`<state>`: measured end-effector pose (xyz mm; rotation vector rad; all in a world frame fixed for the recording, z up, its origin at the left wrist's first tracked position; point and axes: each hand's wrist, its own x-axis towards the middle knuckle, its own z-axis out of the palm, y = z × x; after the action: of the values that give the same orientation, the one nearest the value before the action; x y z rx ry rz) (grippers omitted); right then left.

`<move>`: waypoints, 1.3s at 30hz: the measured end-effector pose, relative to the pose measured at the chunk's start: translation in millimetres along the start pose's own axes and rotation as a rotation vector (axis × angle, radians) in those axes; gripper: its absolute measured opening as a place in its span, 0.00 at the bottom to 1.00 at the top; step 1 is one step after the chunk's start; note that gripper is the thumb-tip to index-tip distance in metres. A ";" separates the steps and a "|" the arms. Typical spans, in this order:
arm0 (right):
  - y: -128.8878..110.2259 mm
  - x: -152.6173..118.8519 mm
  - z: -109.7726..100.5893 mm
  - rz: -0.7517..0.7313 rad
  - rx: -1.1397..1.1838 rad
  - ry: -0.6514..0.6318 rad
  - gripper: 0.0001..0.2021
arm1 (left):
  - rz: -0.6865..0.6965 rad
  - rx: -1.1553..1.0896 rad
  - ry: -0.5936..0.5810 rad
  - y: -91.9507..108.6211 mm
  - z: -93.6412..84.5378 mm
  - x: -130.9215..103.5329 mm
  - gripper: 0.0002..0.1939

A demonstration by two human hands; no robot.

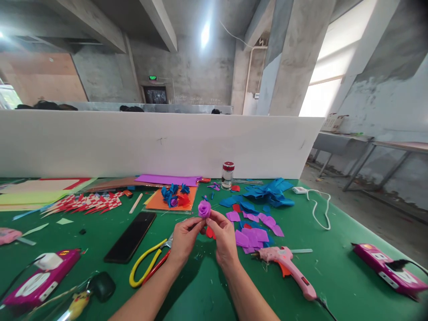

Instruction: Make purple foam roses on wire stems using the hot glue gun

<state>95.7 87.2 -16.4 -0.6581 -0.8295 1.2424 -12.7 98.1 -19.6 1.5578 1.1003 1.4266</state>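
A small purple paper rose (204, 208) is held upright over the middle of the table, its petals curled round a tight centre. My left hand (185, 238) pinches its base from one side. From the other side my right hand (223, 235) closes on the base too, thumb and fingers pressed together. What lies between the fingertips under the bloom is hidden. Loose purple paper petals (252, 237) lie just right of my right hand, among blue and red scraps. Pliers with yellow and red handles (147, 263) rest beside my left forearm.
A pink glue gun (284, 261) lies at right, its cord running forward. Left are a black phone (131, 236) and a magenta power strip (43, 281); another power strip (389, 269) sits far right. Behind stand finished paper flowers (175, 195), a glass jar (228, 176) and a white partition (150, 145).
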 end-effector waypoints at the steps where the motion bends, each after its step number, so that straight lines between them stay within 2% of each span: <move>1: -1.4 -0.6 1.6 -0.001 0.013 -0.007 0.13 | 0.004 0.002 -0.005 -1.0 -0.3 0.1 0.11; 8: 2.8 0.9 0.2 0.020 0.017 -0.017 0.21 | 0.008 0.007 -0.010 -6.5 -1.2 0.6 0.11; 14: 3.7 3.0 -4.2 0.026 0.013 0.003 0.22 | -0.012 0.014 -0.011 0.8 3.7 -2.8 0.11; 18: -1.9 4.9 -8.2 0.021 0.001 -0.001 0.22 | -0.090 -0.105 -0.057 2.4 3.1 -1.9 0.13; 23: -6.8 3.8 -10.3 0.049 -0.019 -0.039 0.23 | -0.155 -0.231 0.037 -5.9 -7.4 7.8 0.14; 26: -7.4 0.9 -8.6 0.116 -0.028 -0.058 0.24 | -0.206 -0.319 0.014 -10.9 -12.4 12.5 0.13; 30: -7.2 -0.1 -7.9 0.133 -0.035 -0.044 0.24 | -0.210 -0.412 -0.016 -13.0 -13.2 13.5 0.12; 39: -6.3 1.9 -9.0 0.131 -0.053 -0.045 0.22 | -0.204 -0.463 -0.045 -10.3 -11.7 11.3 0.14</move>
<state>106.8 87.9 -15.9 -0.7390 -0.8704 1.3616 -25.4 112.0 -23.9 1.1110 0.8023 1.3791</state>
